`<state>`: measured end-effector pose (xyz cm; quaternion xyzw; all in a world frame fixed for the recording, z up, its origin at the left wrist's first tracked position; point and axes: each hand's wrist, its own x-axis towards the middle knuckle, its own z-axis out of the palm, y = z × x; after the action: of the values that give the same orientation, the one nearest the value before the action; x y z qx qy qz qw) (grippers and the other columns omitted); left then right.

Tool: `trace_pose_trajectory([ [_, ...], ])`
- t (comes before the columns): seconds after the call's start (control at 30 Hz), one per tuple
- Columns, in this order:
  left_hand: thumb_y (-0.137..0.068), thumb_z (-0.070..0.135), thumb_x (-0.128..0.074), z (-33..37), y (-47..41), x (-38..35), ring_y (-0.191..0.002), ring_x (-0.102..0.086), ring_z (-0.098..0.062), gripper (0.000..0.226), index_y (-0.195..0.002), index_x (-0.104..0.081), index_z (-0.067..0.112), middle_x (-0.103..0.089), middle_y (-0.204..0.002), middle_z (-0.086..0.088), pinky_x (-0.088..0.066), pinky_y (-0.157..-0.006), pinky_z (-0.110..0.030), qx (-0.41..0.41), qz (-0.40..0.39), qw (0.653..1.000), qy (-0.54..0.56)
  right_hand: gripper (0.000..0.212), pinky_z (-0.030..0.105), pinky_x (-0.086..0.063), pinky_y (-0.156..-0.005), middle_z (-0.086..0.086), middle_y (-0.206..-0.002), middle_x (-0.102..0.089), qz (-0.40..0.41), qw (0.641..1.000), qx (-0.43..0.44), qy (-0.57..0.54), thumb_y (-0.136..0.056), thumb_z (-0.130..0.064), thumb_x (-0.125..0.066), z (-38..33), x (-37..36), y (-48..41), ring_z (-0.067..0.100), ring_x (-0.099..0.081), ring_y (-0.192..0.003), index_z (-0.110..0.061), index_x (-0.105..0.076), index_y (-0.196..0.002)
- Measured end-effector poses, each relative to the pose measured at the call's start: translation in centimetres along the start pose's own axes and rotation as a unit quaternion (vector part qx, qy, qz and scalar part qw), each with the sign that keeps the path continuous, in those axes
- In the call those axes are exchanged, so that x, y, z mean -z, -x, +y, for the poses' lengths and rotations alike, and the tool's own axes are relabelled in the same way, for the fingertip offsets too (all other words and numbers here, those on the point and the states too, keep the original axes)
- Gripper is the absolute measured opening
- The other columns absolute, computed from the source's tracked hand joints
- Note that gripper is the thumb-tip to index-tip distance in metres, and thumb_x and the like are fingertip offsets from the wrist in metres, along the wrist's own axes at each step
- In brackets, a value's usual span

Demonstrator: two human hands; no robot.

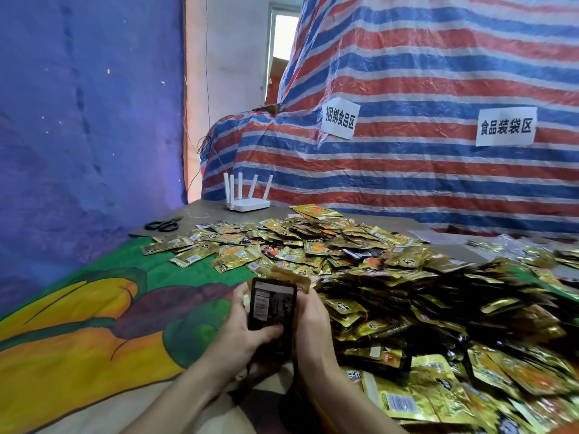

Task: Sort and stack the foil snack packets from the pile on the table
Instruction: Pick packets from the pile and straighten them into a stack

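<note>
Left hand (241, 335) and right hand (313, 321) fingers (239, 294) curled round packet stack (272, 308); pile (391, 277) crowds right | router (249, 204), scissors (163, 226) beyond

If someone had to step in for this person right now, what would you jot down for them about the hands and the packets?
Left hand: grips the small stack of packets, thumb across its lower front; the front packet is black.
Right hand: holds the stack's right edge.
Pile: large, loose, spread over the table right of and beyond the hands.
Done: only this handful gathered; no finished stack shows on the table.
Left to do: nearly the whole pile, unsorted.
</note>
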<state>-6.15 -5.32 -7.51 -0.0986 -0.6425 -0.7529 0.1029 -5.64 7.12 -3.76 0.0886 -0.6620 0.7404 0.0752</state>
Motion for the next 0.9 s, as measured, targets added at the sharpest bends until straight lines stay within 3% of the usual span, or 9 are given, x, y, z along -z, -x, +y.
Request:
trace_pose_trajectory([
  [0.1,-0.060,0.004,-0.075,0.3,0.1,-0.5,-0.102,-0.071,-0.020,0.068,-0.123,-0.054,0.015,-0.076,-0.106,-0.007,-0.055,-0.079,-0.025,0.017,-0.030,0.999,0.001,0.056,0.052,-0.054,-0.092,0.010,-0.099,-0.070,0.038,0.999,0.004,-0.019,-0.088,-0.063,-0.039,-0.3,-0.7,0.7,0.026,-0.067,-0.097,-0.015,-0.065,-0.101],
  [0.2,-0.058,0.020,-0.079,0.6,0.6,-1.2,-0.091,-0.071,-0.016,0.069,-0.121,-0.052,0.021,-0.076,-0.101,0.001,-0.055,-0.074,-0.025,0.023,-0.030,0.999,-0.018,0.064,0.054,-0.053,-0.091,0.010,-0.102,-0.066,0.052,0.998,0.030,0.002,-0.074,-0.076,-0.039,-0.9,-1.4,1.4,0.026,-0.066,-0.097,-0.020,-0.063,-0.094],
  [0.27,-0.067,0.029,-0.081,0.6,1.1,-1.5,-0.082,-0.070,-0.029,0.069,-0.126,-0.044,0.026,-0.074,-0.104,-0.008,-0.055,-0.061,-0.031,0.048,-0.042,0.998,-0.027,0.057,0.053,-0.055,-0.090,0.009,-0.099,-0.068,0.057,0.998,0.033,0.011,-0.079,-0.074,-0.045,-1.3,-1.3,1.5,0.025,-0.067,-0.095,-0.021,-0.065,-0.090],
  [0.33,-0.086,0.016,-0.076,0.5,1.3,-2.0,-0.080,-0.071,-0.036,0.052,-0.125,-0.044,0.027,-0.075,-0.100,-0.007,-0.054,-0.054,-0.032,0.047,-0.044,0.997,-0.035,0.041,0.048,-0.059,-0.085,0.006,-0.091,-0.072,0.058,0.998,0.015,0.009,-0.091,-0.060,-0.056,-1.7,-0.8,1.1,0.022,-0.071,-0.088,-0.020,-0.067,-0.088],
  [0.47,-0.065,0.007,-0.082,1.6,0.9,-2.8,-0.092,-0.074,-0.022,0.059,-0.119,-0.061,0.016,-0.077,-0.099,-0.007,-0.057,-0.072,-0.029,-0.008,-0.052,0.997,-0.050,0.030,0.033,-0.050,-0.064,-0.004,-0.067,-0.063,0.049,0.998,-0.022,0.024,-0.098,-0.031,-0.058,-2.6,0.4,0.0,0.015,-0.061,-0.068,-0.018,-0.061,-0.071],
  [0.53,-0.059,0.001,-0.077,1.8,0.9,-3.2,-0.093,-0.073,-0.024,0.053,-0.110,-0.068,0.013,-0.077,-0.099,-0.012,-0.059,-0.078,-0.036,-0.024,-0.067,0.997,-0.042,0.030,0.028,-0.046,-0.063,-0.006,-0.068,-0.059,0.026,0.998,-0.010,0.061,-0.100,-0.031,-0.055,-3.1,0.9,0.5,0.012,-0.057,-0.067,-0.020,-0.058,-0.072],
  [0.6,-0.062,0.003,-0.071,1.6,1.1,-3.7,-0.090,-0.072,-0.020,0.043,-0.103,-0.070,0.016,-0.077,-0.095,-0.008,-0.057,-0.082,-0.038,-0.036,-0.058,0.997,-0.043,0.022,0.018,-0.049,-0.063,-0.009,-0.080,-0.065,-0.009,0.997,0.006,0.075,-0.101,-0.035,-0.055,-3.5,1.6,1.4,0.003,-0.063,-0.072,-0.019,-0.064,-0.088],
  [0.7,-0.061,0.008,-0.068,1.0,1.6,-4.2,-0.082,-0.069,-0.019,0.036,-0.096,-0.072,0.019,-0.076,-0.087,-0.002,-0.055,-0.072,-0.029,-0.057,-0.054,0.995,-0.064,0.025,0.011,-0.052,-0.070,-0.009,-0.103,-0.068,-0.023,0.991,0.054,0.117,-0.097,-0.041,-0.063,-4.4,4.2,2.7,-0.001,-0.066,-0.092,-0.021,-0.065,-0.112],
  [0.9,-0.070,0.015,-0.071,0.5,2.9,-5.0,-0.081,-0.066,-0.025,0.020,-0.090,-0.072,0.012,-0.071,-0.089,-0.022,-0.049,-0.074,-0.038,-0.113,-0.041,0.984,-0.130,0.007,0.012,-0.050,-0.063,-0.007,-0.087,-0.069,0.050,0.959,0.113,0.255,-0.095,-0.031,-0.066,-7.1,14.5,4.4,-0.001,-0.064,-0.077,-0.025,-0.069,-0.093],
])
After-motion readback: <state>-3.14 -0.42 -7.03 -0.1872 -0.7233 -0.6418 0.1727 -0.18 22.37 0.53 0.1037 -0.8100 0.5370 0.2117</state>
